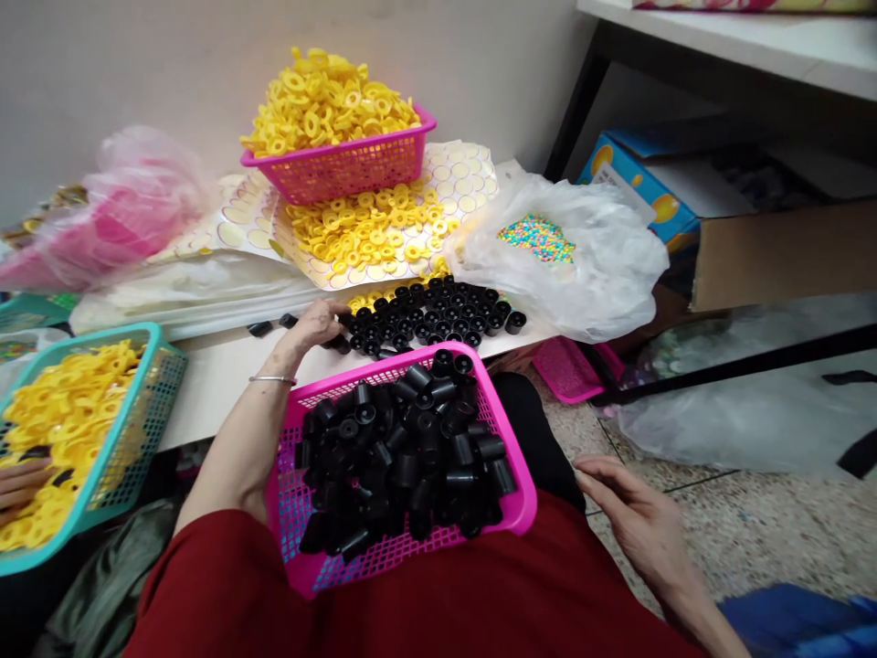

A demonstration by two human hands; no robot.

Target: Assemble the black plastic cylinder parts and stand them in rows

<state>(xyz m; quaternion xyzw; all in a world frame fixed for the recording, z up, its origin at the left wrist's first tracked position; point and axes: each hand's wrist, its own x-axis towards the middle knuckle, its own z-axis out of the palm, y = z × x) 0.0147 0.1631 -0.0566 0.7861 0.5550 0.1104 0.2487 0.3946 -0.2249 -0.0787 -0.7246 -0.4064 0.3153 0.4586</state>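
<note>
My left hand (321, 324), with a bangle on its wrist, is on the white table at the left edge of a cluster of upright black plastic caps (438, 315). Its fingers are curled round a black cap there, with the fingertips partly hidden. A pink mesh basket (524, 512) rests on my lap, heaped with more black caps (407, 457) lying every way. To the right of the basket, beside my knee, my right hand (640, 521) hangs low with fingers loosely stretched and nothing visible in them.
Yellow ring pieces (376, 233) lie on a printed sheet below a heaped pink basket (343, 169). A plastic bag (596, 265) with coloured beads is right of it. Another person's hand (24, 489) is in a teal basket (130, 429) at left. An open carton (754, 196) stands right.
</note>
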